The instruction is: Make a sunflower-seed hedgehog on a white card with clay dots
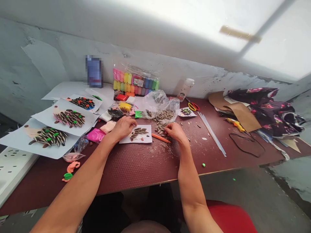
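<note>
A small white card (148, 139) lies on the table, bearing a hedgehog-like picture made of sunflower seeds (139, 133) over pale clay. My left hand (124, 127) rests at the card's upper left corner, fingers bent and pressed together; whatever is between them is hidden. At the right side of a loose pile of striped sunflower seeds (164, 115), my right hand (175, 131) is closed in a pinch, its fingertips too small to show what they hold. Between the hands lies an orange pen-like stick (161, 138), running from the card's right edge toward the right hand.
Finished-looking seed pictures on white sheets (88, 124) overlap at left. Colored clay packs (136, 81), a clear plastic bag (160, 98), a white bottle (186, 89) and scissors (193, 105) stand or lie behind. Clear glue sticks (212, 133), a yellow glue gun (235, 124) and floral cloth (272, 110) lie right.
</note>
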Tool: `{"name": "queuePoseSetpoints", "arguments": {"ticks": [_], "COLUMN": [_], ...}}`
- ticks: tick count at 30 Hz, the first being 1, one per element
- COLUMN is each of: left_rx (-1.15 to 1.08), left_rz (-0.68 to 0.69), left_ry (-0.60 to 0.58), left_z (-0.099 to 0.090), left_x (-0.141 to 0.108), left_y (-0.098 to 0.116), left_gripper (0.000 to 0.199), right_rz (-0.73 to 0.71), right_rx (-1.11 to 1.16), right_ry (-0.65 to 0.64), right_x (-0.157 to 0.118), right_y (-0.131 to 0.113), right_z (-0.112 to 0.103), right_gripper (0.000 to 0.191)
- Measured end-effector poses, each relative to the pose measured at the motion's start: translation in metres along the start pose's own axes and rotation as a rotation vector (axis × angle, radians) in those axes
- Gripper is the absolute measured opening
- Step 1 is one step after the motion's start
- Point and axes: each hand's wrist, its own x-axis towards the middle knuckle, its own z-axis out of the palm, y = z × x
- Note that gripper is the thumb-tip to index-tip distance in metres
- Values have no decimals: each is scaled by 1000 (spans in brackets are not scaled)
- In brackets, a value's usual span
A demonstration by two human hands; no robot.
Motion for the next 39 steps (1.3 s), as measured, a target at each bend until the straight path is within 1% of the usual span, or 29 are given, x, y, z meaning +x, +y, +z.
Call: {"name": "queuePoseSetpoints", "arguments": {"ticks": [2,5,9,12,15,17,19,22,24,27,30,34,39], "left_rx": [-6,-20,-15,-7,17,26,27,27,24,14,13,13,20], "left_rz": [-1,-8,-9,3,11,11,11,15,18,19,17,17,16], "left_ry": [0,-2,1,6,-3,-10,-13,-8,-2,5,5,2,-1], "left_z": [0,0,1,1,1,1,1,2,3,4,3,2,2], "left_x": [0,0,0,0,0,0,0,0,1,0,0,0,0], "left_y": [0,1,1,0,0,0,-1,-1,-2,-3,-2,-2,-2], "left_gripper": [25,25,24,24,25,25,25,25,24,23,23,23,23], "right_rz": [-17,-31,-94,-124,-167,-225,-283,-340,-366,-377,-367,-343,-338], "right_rx": [-3,-43,-68,-71,54,184,274,310,322,297,220,147,114], "right_ry": [5,54,63,119,168,151,103,43,26,41,63,78,82], "right_x": [1,2,2,2,1,-1,-3,-6,-8,-9,-9,-9,-11], "right_y": [-1,-2,-4,-5,-9,-14,-22,-31,-36,-39,-41,-42,-44], "right_z": [3,6,9,9,10,14,20,29,34,39,39,40,40], "right_gripper": [16,8,10,11,11,12,14,17,17,16,16,18,22]}}
